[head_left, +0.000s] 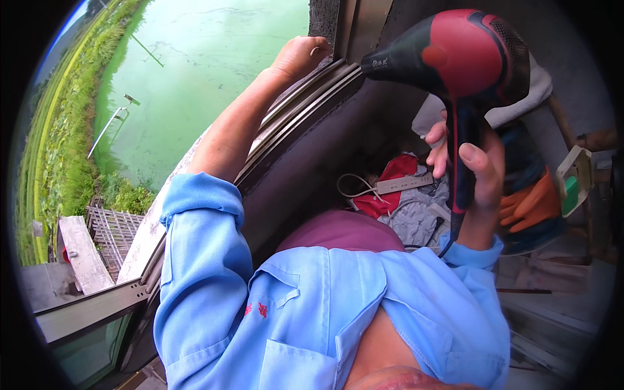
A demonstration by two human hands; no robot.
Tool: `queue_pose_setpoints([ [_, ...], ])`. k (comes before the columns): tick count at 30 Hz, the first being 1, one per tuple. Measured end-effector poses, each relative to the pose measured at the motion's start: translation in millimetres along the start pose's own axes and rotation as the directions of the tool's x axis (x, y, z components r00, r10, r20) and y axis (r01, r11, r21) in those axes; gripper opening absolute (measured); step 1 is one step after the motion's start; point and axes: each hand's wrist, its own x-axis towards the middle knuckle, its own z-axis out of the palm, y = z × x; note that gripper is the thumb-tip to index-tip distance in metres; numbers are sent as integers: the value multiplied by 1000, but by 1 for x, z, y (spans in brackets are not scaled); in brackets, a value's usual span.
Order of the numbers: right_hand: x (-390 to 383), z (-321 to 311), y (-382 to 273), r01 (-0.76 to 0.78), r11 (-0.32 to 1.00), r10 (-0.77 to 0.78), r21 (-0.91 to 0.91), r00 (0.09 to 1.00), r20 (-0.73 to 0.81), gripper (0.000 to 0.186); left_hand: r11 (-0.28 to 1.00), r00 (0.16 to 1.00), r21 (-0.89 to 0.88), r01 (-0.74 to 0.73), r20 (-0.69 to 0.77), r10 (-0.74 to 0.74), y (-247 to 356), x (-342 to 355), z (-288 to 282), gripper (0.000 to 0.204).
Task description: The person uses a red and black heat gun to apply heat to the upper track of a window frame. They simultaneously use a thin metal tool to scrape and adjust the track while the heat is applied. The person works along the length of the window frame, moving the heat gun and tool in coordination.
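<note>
A red and black hair dryer (465, 58) is held up at the right by my right hand (484, 162), with the thumb and fingers around its dark handle. Its black nozzle points left, close to the metal window frame (305, 97). My left arm reaches out over the sill, and my left hand (302, 55) is at the outer side of the frame, beside a dark rough strip (323, 19) of wall. Those fingers are curled and partly hidden, so what they hold, if anything, does not show. The dryer's cord runs down past my right sleeve.
Below lie a white power strip (404, 183), red cloth (398, 168) and crumpled grey cloth (422, 208). An orange glove (533, 203) and a green-and-white box (573, 182) are at the right. Outside are green water (214, 65), plants, and an open window sash (91, 312) at lower left.
</note>
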Motion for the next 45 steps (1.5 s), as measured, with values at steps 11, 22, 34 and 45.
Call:
queue_pose_setpoints([
  [11,1,15,-2,-18,1000,18,-14,1000,-15,44,979,991,-204,8,133,19,7,16,-20,14],
  [22,7,19,-13,-7,994,3,-108,999,-36,40,735,929,-590,333,340,-148,1,-4,-55,20],
  [34,20,23,-30,-57,979,59,-197,998,2,45,992,989,-115,-46,134,62,37,23,-5,16],
  [45,4,27,-30,-41,984,37,-171,999,-27,45,999,969,9,-35,247,32,45,7,2,18],
])
